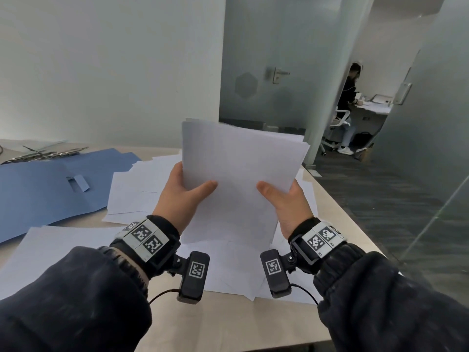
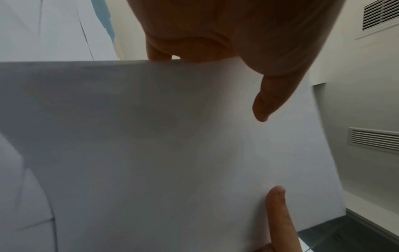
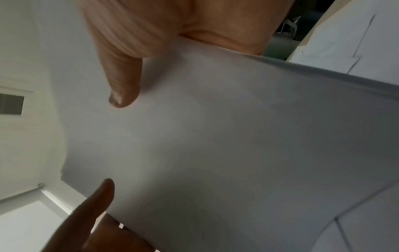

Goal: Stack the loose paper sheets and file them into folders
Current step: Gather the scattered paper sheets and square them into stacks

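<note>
While both hands grip paper stack (image 1: 238, 174), blue folder (image 1: 43, 189) open.

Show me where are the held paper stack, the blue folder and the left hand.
held paper stack (image 1: 238, 174): head view, middle of its front sheet.
blue folder (image 1: 38, 189): head view, bare cover lying open on the table.
left hand (image 1: 182, 194): head view, back of the hand, thumb on the stack.
</note>
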Available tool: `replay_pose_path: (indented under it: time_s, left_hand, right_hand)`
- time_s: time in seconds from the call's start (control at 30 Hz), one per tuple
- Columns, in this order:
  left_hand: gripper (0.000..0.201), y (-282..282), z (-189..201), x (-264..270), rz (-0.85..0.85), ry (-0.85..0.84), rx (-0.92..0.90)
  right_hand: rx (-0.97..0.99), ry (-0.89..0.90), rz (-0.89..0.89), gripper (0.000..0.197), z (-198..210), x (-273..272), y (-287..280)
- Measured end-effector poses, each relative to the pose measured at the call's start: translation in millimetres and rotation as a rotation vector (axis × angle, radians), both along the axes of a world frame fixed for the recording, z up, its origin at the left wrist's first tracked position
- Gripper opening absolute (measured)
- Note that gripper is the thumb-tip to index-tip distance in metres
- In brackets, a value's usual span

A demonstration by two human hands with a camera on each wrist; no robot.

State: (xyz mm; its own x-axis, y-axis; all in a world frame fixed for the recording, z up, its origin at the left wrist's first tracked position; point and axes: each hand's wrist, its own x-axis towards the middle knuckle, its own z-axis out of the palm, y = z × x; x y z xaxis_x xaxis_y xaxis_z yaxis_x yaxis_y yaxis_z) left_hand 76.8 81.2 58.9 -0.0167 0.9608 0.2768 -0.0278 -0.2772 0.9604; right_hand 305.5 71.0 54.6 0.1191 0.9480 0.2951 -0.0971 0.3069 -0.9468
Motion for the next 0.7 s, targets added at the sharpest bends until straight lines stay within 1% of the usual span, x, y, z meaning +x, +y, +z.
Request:
replay_pose_path:
  time_s: [0.07, 0.2, 0.3, 0.37, 0.5, 0.53, 0.6, 0.67, 0.7]
  left_hand:
    - [0.058, 2, 0, 0, -0.004, -0.022, -0.008]
    - [0.056, 5, -14, -6, -0.002, -0.047, -0.092]
    - [0.056, 8, -28, -5, -0.036, -0.037, -0.199]
    - [0.047, 8, -31, -5, -0.059, -0.026, -0.238]
    - [0.028, 4, -23, -15, -0.060, -0.048, -0.229]
    - [0.028, 1, -20, -19, -0.056, -0.055, -0.225]
    - [0.037, -4, -14, -31, -0.036, -0.050, -0.224]
    - [0.042, -9, -9, -47, 0.000, -0.033, -0.217]
    - [0.039, -12, -6, -57, 0.023, -0.024, -0.210]
  right_hand:
    - [-0.014, 0.034, -0.011, 0.054, 0, 0, 2]
    - [-0.082, 0.008, -0.005, 0.047, -17, 4, 0]
    - [-0.153, -0.060, -0.004, 0.030, -30, 3, -5]
    - [-0.168, -0.125, -0.020, 0.017, -32, -1, -7]
    - [-0.198, -0.118, -0.024, 0.019, -22, -10, -6]
    - [-0.205, -0.129, -0.020, 0.018, -19, -14, -7]
    - [-0.220, -0.135, -0.009, 0.020, -15, -21, -5]
    - [-0.246, -0.151, -0.002, 0.029, -11, -35, -3]
    - [-0.260, -0.168, 0.001, 0.036, -10, -44, -2]
